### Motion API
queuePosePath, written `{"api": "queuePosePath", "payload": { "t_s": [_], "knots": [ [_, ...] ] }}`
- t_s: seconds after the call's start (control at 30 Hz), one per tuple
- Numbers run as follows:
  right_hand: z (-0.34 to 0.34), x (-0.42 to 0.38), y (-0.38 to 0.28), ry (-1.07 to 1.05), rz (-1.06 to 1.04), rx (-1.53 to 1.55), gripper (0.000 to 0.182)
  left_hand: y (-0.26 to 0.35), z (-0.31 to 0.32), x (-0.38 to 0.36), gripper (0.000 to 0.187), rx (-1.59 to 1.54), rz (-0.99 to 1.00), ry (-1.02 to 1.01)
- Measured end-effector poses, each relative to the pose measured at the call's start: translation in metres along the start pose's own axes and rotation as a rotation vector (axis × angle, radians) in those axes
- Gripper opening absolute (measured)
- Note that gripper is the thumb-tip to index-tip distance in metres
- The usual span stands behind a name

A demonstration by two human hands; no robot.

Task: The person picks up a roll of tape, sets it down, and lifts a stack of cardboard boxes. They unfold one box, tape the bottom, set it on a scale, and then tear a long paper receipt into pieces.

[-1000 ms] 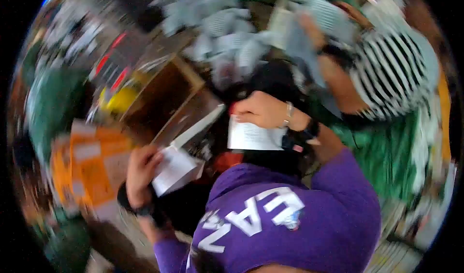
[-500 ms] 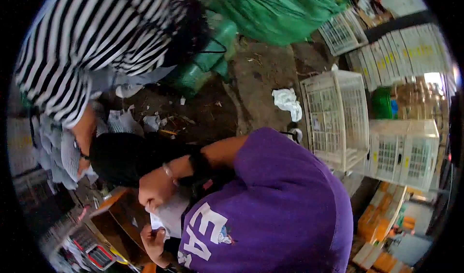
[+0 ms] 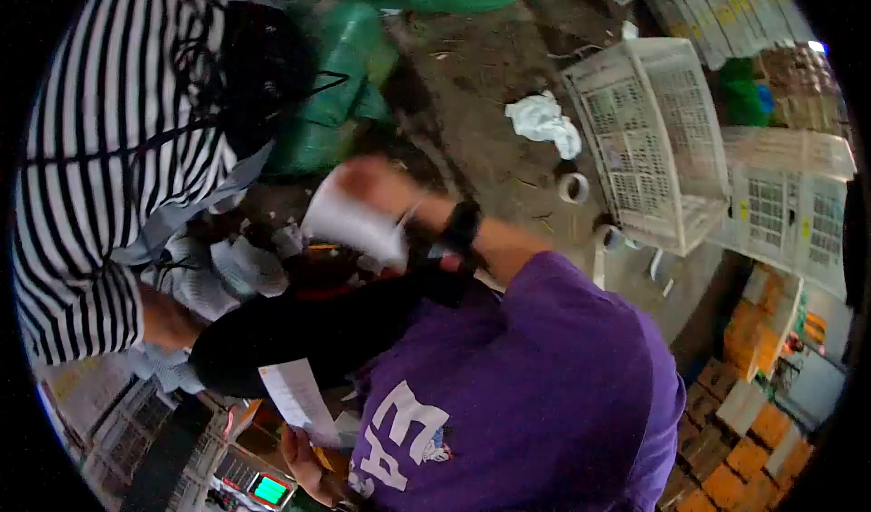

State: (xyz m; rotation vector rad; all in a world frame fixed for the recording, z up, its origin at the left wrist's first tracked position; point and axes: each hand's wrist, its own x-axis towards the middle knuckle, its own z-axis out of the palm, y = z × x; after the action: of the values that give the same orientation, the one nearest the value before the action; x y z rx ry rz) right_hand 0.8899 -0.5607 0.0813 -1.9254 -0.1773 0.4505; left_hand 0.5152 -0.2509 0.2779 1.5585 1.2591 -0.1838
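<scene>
My left hand is closed at the lower edge of a printed white paper slip, which lies over my dark-clothed leg. Up and ahead, my right hand, with a black watch on its wrist, is smeared by motion. A plain white sheet hangs from its fingers, curved and blurred. Part of a brown cardboard box shows beyond my left hand, partly hidden by the slip and my leg.
A co-worker in a striped shirt bends close on the left beside grey mesh material. Green sacks lie behind. White plastic crates, a crumpled white bag and a tape roll are on the floor.
My hands have come apart. My right hand has swung up and away with the plain white sheet, while my left hand keeps the printed slip. The view has shifted, and the co-worker sits further left.
</scene>
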Motion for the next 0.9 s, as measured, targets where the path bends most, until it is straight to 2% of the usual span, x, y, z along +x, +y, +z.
{"api": "queuePosePath", "payload": {
  "t_s": [0.03,0.07,0.1,0.13,0.17,0.2,0.23,0.27,0.33,0.37,0.43,0.47,0.5,0.57,0.6,0.7,0.77,0.9],
  "knots": [
    [0.049,0.006,-0.035,-0.268,-0.11,0.066,0.026,0.001,0.009,-0.002,0.04,-0.011,0.029,0.074],
    [0.085,-0.013,-0.094,-0.361,-0.595,0.397,0.022,0.01,0.019,-0.011,0.04,-0.027,0.052,0.171],
    [0.116,-0.02,-0.147,-0.796,-0.697,0.366,0.021,-0.021,-0.007,0.002,0.042,0.141,0.152,0.169],
    [0.145,-0.04,-0.186,-0.914,-0.925,0.501,0.02,-0.005,-0.002,-0.012,0.04,0.209,0.294,0.044],
    [0.173,-0.061,-0.214,-1.061,-0.944,0.493,0.018,0.011,0.003,-0.024,0.039,0.285,0.438,-0.083],
    [0.203,-0.081,-0.232,-1.13,-1.131,0.528,0.018,-0.032,-0.02,-0.013,0.04,-0.493,0.247,-0.195],
    [0.231,-0.098,-0.24,-1.121,-1.289,0.379,0.02,-0.033,-0.018,-0.013,0.04,-0.513,0.266,-0.165],
    [0.242,-0.111,-0.259,-1.082,-1.549,0.184,0.022,-0.037,-0.019,-0.016,0.036,-0.458,0.302,-0.045],
    [0.37,-0.153,-0.205,-1.56,-1.539,-0.32,0.024,-0.049,-0.02,-0.025,0.033,-0.345,0.354,0.201],
    [0.428,-0.173,-0.182,-1.754,-1.506,-0.595,0.025,-0.05,-0.017,-0.03,0.033,-0.367,0.358,0.228],
    [0.293,-0.155,-0.231,-1.583,-1.444,-0.223,0.026,-0.05,-0.007,-0.041,0.024,-0.02,0.505,0.318],
    [0.283,-0.156,-0.231,-1.655,-1.293,-0.102,0.026,-0.074,-0.005,-0.038,0.02,-0.195,0.457,0.473],
    [0.275,-0.157,-0.234,-1.649,-1.283,-0.206,0.026,-0.056,0.002,-0.047,0.013,-0.218,0.28,0.524],
    [0.27,-0.164,-0.239,-1.717,-1.228,-0.269,0.026,-0.041,0.001,-0.069,0.005,-0.237,0.301,0.279],
    [0.27,-0.165,-0.242,-1.767,-1.252,-0.27,0.026,-0.046,-0.001,-0.074,0.005,-0.211,0.264,0.241],
    [0.277,-0.164,-0.245,-1.819,-1.128,-0.32,0.025,-0.071,-0.016,-0.073,0.009,-0.022,0.229,0.095],
    [0.283,-0.18,-0.256,-1.875,-1.002,-0.437,0.023,-0.076,-0.015,-0.082,0.01,-0.087,0.212,0.13],
    [0.32,-0.21,-0.256,-2.06,-1.122,-0.479,0.026,-0.097,-0.027,-0.091,0.013,-0.142,0.214,0.157]
  ]
}}
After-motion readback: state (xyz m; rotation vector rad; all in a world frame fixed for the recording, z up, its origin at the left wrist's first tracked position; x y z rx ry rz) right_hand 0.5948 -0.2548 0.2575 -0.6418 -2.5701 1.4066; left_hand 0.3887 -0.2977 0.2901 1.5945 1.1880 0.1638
